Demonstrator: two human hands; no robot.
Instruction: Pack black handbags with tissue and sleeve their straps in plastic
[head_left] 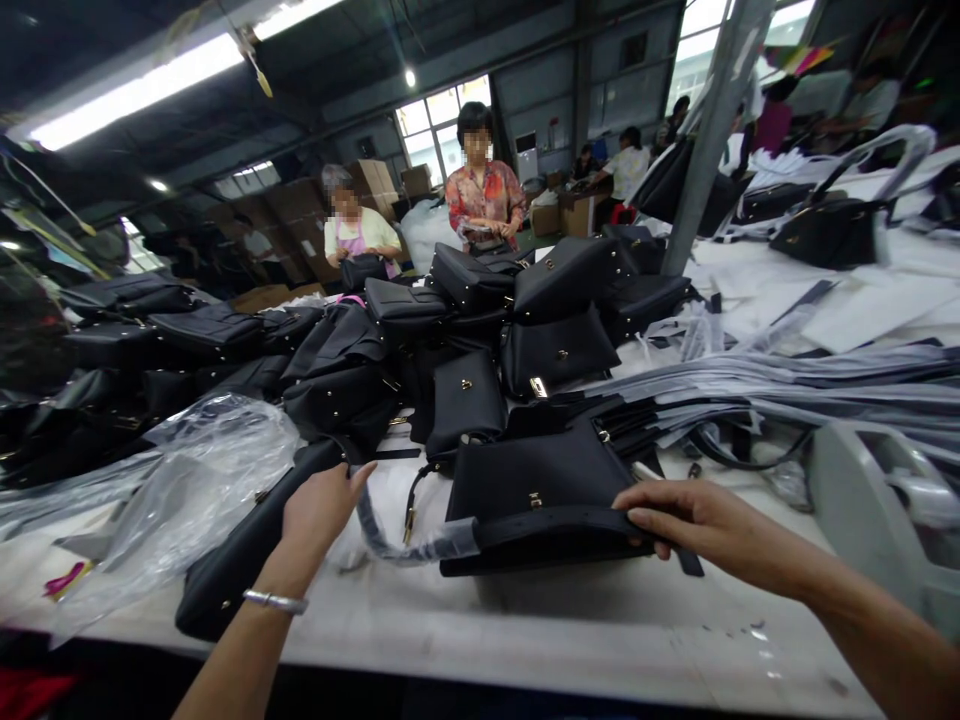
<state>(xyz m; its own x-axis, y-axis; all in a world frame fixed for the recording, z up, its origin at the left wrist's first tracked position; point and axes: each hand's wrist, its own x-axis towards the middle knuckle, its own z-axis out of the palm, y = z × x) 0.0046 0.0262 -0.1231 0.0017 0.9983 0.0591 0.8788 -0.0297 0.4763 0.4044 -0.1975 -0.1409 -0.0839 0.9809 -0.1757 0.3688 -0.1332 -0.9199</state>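
The black strap [555, 522] lay across the front of a black handbag [517, 465] near the table's front edge; I took that as the dial's centre, twelve pointing away from the worker. Its nine o'clock stretch, wrapped in clear film [439, 545], curved up to the left hand [319, 505]. The thumb there stuck out, but the other fingers were hidden, so I couldn't tell whether they gripped anything. At three, the right hand [667, 510] pinched the strap's unwrapped part between thumb and fingers.

A second bag [225, 570] lay under the left forearm at nine, with crumpled plastic [217, 450] at ten. A heap of black bags [465, 390] rose around twelve, bundled straps [810, 390] ran off at two, and a grey device [847, 490] stood at three. Past the heap were two co-workers: a pink apron [351, 243] at eleven, a patterned red shirt [487, 195] at twelve.
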